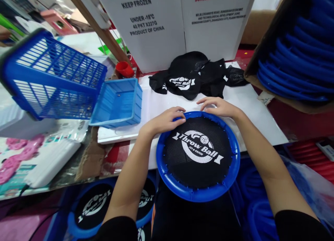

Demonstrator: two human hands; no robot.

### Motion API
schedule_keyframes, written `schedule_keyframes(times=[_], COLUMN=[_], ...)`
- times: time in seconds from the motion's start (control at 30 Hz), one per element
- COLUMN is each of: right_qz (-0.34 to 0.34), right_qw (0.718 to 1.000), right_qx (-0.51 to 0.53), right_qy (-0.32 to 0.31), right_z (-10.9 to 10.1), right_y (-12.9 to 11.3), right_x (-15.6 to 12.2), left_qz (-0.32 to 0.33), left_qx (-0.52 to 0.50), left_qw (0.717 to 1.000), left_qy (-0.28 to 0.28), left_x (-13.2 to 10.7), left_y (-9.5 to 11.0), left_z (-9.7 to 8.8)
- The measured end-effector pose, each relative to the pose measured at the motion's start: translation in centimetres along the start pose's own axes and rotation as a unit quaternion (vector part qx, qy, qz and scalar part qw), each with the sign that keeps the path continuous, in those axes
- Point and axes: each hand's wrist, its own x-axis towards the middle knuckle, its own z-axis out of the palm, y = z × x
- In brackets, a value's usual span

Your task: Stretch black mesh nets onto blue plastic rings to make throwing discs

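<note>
A round throw-ball disc with a blue plastic rim and black printed mesh lies in front of me, its far part over the white work surface and its near part over my lap. My left hand is curled on the disc's upper left rim, thumb on the mesh side and fingers over the outer edge. My right hand rests by the far rim with its fingers apart, nothing held in them. Just beyond the hands lies a pile of black printed mesh covers; some overlap.
A light blue bin and a tilted blue basket stand at left. White cartons rise behind. At right, a cardboard box holds stacked blue rings. Finished-looking discs lie below the table. A red cup stands behind the bin.
</note>
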Motion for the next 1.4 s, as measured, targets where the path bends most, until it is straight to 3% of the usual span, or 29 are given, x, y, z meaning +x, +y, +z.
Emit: schedule_keyframes(times=[0.1, 0.23, 0.5, 0.77, 0.93, 1.07, 1.13, 1.23, 1.3, 1.37, 1.4], right_qz=[-0.004, -0.006, 0.041, 0.025, 0.051, 0.067, 0.068, 0.052, 0.02, -0.023, -0.04], right_qw=[0.999, 0.997, 0.99, 0.997, 0.991, 0.989, 0.988, 0.988, 0.977, 0.931, 0.889], right_qx=[0.007, 0.003, -0.01, -0.044, -0.068, -0.095, -0.11, -0.146, -0.19, -0.27, -0.327], right_qy=[-0.031, -0.071, -0.136, -0.064, -0.104, -0.093, -0.082, -0.017, 0.098, 0.246, 0.317], right_z=[0.0, 0.4, 0.0, 0.1, 0.0, 0.5, 1.0, 1.0, -0.3, -3.4, -5.7], right_y=[0.0, -0.3, -0.6, -0.2, 0.6, 0.5, 0.1, -0.9, -2.2, -4.0, -5.1], right_x=[-0.1, 0.1, -0.1, -0.2, -0.4, -0.3, -0.3, -0.8, -1.8, -3.5, -4.5], left_qz=[0.015, 0.027, 0.091, 0.021, -0.031, -0.026, 0.008, 0.05, 0.038, 0.019, 0.01], left_qx=[0.046, 0.105, 0.109, 0.174, 0.212, 0.219, 0.219, 0.246, 0.271, 0.285, 0.287], left_qw=[0.999, 0.994, 0.989, 0.984, 0.974, 0.972, 0.971, 0.965, 0.96, 0.957, 0.957], left_qy=[-0.005, 0.033, 0.048, 0.044, 0.066, 0.081, 0.096, 0.077, 0.059, 0.051, 0.049], left_x=[0.3, 0.8, 1.7, 2.1, 2.5, 2.5, 2.5, 2.6, 2.7, 2.7, 2.7], left_y=[0.1, 0.5, 0.7, 0.4, 0.6, 0.4, 0.0, -0.5, -0.5, -0.3, -0.1], left_z=[0.7, 1.6, 3.8, 3.7, 3.5, 3.8, 4.0, 4.2, 4.2, 4.1, 4.1])
